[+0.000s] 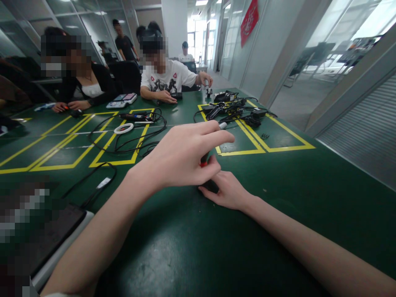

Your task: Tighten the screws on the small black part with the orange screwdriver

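Observation:
My left hand [182, 154] reaches across the middle of the view, above the table. Its fingers are curled, and between thumb and fingers shows a small black and red object [203, 163], mostly covered by the hand. Just below and to the right, my right hand [230, 190] rests low at the green table [247, 239], its thumb and fingers bent round a dark area. What the right hand holds there is hidden behind my left hand. The two hands overlap in view, close to the black and red object.
Black cables and adapters [235, 109] lie beyond my hands. Left of them are a white ring [123, 128] and a looped cord [162, 128]. A dark device [58, 231] lies at the near left. Across the table sit people, one touching a small black object [208, 91].

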{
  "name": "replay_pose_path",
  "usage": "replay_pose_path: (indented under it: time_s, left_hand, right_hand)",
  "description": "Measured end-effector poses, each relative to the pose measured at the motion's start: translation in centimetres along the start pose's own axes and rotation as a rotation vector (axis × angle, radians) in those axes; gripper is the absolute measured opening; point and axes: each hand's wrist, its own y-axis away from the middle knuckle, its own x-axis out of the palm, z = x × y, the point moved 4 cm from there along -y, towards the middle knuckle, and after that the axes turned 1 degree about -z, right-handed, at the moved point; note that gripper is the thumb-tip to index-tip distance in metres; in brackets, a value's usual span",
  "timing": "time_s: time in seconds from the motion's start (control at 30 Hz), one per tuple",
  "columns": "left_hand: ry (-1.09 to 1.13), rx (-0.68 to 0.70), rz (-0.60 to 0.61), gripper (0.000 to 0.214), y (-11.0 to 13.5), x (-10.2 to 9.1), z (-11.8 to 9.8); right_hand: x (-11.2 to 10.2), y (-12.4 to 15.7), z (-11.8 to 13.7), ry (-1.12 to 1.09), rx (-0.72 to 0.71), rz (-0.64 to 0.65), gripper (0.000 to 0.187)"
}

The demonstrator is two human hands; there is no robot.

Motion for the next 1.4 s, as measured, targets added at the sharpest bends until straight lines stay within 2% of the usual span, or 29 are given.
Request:
replay_pose_path:
  time_s: [0.17,0.37,0.57,0.73,0.93,1.1,1.2,1.4]
  left_hand:
    - [-0.023,-0.014,-0.008,0.035,-0.07,-0.01,0.06]
    - [0.011,0.0,-0.002,0.033,-0.08,0.04,0.04]
    - [-0.008,-0.035,-0.019,0.033,0.02,0.08,0.26]
    - [0.006,0.004,-0.009,0.032,-0.01,0.04,0.02]
    - [-0.006,-0.017,-0.028,0.033,0.07,0.08,0.27]
    - [0.014,0.017,-0.022,0.03,0.03,0.08,0.13]
    - [0.019,0.042,-0.033,0.033,-0.01,0.08,0.05]
    - [0.013,-0.013,-0.018,0.031,0.09,0.13,0.27]
  right_hand:
    - [0.02,-0.01,-0.05,-0.024,0.027,0.026,0.045]
    - [0.07,0.02,0.0,-0.006,0.003,0.016,0.033]
    - [-0.01,-0.04,0.03,-0.022,0.007,0.025,0.041]
    - [-0.01,0.0,0.09,-0.011,-0.019,-0.007,0.029]
    - [-0.24,-0.15,0.29,-0.017,-0.02,0.009,0.038]
    - [-0.14,-0.05,0.3,-0.005,-0.042,-0.026,0.028]
    - [-0.08,-0.08,0.24,-0.007,-0.039,-0.02,0.029]
    - [-0.09,-0.13,0.15,-0.013,-0.014,0.011,0.035]
